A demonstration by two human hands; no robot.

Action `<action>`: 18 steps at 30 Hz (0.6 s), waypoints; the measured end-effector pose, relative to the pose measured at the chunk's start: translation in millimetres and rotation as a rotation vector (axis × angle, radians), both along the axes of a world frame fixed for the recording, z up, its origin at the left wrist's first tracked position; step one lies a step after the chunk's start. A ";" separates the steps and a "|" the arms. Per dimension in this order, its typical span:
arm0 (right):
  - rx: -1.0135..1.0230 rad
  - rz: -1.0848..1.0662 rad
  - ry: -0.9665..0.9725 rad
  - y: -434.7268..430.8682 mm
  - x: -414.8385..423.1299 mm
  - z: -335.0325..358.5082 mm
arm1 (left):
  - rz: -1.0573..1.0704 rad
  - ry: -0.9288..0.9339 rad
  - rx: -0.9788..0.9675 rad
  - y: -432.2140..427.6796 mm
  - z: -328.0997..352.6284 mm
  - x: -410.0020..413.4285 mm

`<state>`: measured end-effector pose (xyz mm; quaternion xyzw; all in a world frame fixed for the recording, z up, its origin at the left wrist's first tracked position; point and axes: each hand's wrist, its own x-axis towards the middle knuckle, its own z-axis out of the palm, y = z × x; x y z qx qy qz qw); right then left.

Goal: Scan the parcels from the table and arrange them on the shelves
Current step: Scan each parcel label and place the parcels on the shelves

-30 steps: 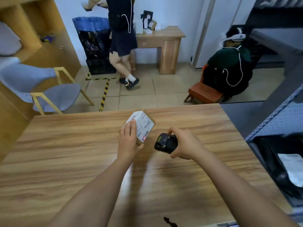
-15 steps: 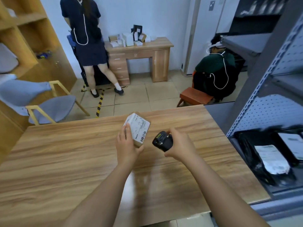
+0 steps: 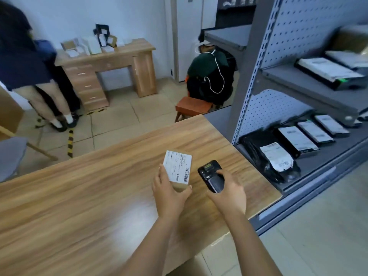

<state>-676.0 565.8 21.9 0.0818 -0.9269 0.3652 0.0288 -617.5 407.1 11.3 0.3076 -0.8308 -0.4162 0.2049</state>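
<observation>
Now L grip holds small brown parcel (white barcode label up), R grip holds scanner.

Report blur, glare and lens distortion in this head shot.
Head view: motion blur smears the standing person and the wooden table's left grain; a pale glare patch lies on the table left of the left hand; the wide lens leans the shelf upright; the parcel's barcode label is fairly sharp.

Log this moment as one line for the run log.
left hand: holds labelled box over table, label up | right hand: grips scanner beside box, apart | shelves: black parcels lying on two levels
</observation>
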 end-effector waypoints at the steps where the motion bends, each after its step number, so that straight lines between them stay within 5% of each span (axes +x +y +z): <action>1: 0.001 -0.064 -0.006 8.8 4.4 -1.0 | -0.075 -0.029 -0.001 6.6 -3.2 -4.7; 18: -0.113 -0.953 -0.101 190.5 121.6 -23.5 | -1.003 -0.122 -0.020 206.2 -20.8 -23.0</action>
